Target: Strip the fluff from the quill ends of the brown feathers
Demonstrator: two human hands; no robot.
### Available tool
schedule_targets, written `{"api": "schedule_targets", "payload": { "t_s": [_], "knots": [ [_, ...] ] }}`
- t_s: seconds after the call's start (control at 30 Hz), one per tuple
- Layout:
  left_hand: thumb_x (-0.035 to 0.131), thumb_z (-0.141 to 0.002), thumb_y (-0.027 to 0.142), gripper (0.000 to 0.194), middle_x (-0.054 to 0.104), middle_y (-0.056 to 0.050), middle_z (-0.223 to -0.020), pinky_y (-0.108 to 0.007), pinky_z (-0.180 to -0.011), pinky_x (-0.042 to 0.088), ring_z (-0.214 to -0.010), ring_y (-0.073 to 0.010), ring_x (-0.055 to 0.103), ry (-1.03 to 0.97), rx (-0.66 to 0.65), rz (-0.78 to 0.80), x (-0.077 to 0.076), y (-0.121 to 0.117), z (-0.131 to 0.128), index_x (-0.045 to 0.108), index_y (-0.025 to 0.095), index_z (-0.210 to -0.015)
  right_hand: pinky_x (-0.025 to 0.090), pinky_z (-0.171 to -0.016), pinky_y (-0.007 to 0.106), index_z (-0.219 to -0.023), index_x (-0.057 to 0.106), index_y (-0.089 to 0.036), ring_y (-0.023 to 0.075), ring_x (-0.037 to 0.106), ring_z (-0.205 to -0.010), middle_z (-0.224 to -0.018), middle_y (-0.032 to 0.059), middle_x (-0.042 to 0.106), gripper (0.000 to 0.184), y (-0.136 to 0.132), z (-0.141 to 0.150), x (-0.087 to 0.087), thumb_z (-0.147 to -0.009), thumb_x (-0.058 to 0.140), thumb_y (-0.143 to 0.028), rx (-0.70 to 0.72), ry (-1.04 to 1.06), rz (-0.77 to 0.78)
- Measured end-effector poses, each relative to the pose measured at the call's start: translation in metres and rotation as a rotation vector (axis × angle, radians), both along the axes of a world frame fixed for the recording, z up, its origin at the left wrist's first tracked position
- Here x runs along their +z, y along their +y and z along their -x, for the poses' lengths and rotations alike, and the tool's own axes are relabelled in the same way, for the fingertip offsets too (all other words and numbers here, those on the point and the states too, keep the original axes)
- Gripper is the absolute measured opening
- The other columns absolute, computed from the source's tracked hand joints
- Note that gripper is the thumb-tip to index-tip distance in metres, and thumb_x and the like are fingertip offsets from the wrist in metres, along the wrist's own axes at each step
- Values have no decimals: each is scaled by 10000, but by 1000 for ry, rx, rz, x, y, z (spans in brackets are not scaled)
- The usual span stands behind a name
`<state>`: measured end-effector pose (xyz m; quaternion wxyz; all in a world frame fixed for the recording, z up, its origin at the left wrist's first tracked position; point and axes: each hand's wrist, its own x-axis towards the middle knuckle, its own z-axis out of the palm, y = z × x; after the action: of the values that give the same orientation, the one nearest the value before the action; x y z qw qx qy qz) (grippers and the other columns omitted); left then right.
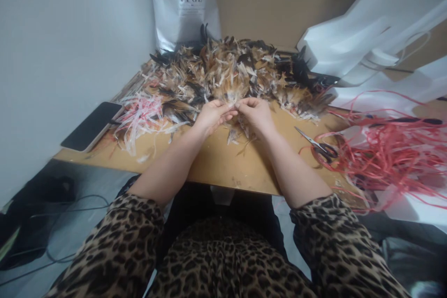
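Between my two hands is a small bunch of brown feathers (pixel 230 91), its pale ends at my fingertips. My left hand (pixel 214 115) is closed on the bunch, with the thumb on top and the other fingers curled beneath. From the other side my right hand (pixel 256 112) pinches at the same pale ends with thumb and forefinger. Just behind them lies a wide heap of brown, black and whitish feathers (pixel 223 63). A few loose feather scraps (pixel 233 137) rest on the tabletop (pixel 223 167) below my fingers.
Left of the heap are pink and white plastic strips (pixel 139 114) and a dark-screened phone (pixel 92 125). To the right lie scissors (pixel 317 143) and a tangle of red ribbon strips (pixel 394 158). A printed white bag (pixel 186 4) stands behind; white bags (pixel 366 32) lean at the back right.
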<state>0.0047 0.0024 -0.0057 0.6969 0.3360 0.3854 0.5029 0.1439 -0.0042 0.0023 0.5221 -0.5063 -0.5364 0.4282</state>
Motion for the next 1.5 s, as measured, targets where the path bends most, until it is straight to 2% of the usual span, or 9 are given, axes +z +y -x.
{"api": "schedule_targets", "payload": {
  "t_s": [0.17,0.5,0.9,1.1,1.23,1.5],
  "knots": [
    [692,-757,117,93,680,-49,-656,-140,-575,488,-582,-68,646,44,-11,-23,1,-1,0,608,84,-731,479,-650,263,-682,648,-173,116,580,-623,-673,0,664,174,3,-2,-1,-603,737,-300,-2,-4,-51],
    [669,-769,85,74,672,-46,-654,-124,-558,477,-544,-44,615,-7,-72,-20,3,-1,1,617,70,-718,487,-643,256,-736,644,-174,98,579,-591,-647,-22,645,309,5,-4,-1,-537,806,-347,117,286,89],
    [649,-778,68,81,659,-37,-647,-111,-523,455,-509,-25,584,1,-225,-14,7,-6,3,637,65,-698,479,-614,261,-680,608,-185,100,570,-566,-621,-32,627,360,5,-7,1,-500,838,-396,190,292,116],
    [662,-774,103,91,661,-40,-641,-137,-549,468,-519,-36,585,62,-240,-67,6,-7,3,643,68,-692,466,-588,253,-680,601,-183,93,552,-545,-609,-42,615,369,4,-7,0,-489,839,-390,198,308,133],
    [678,-765,130,97,668,-46,-642,-144,-549,475,-523,-47,598,103,-237,-100,4,-6,3,651,70,-694,467,-587,249,-657,596,-184,92,547,-552,-595,-47,599,353,5,-6,-1,-490,839,-379,169,267,84],
    [687,-749,126,71,696,-73,-688,-167,-571,495,-577,-81,644,198,-148,-146,1,-4,2,654,77,-710,492,-618,266,-714,613,-186,107,571,-594,-645,-32,620,373,1,-4,2,-508,827,-413,169,218,76]
  ]
}}
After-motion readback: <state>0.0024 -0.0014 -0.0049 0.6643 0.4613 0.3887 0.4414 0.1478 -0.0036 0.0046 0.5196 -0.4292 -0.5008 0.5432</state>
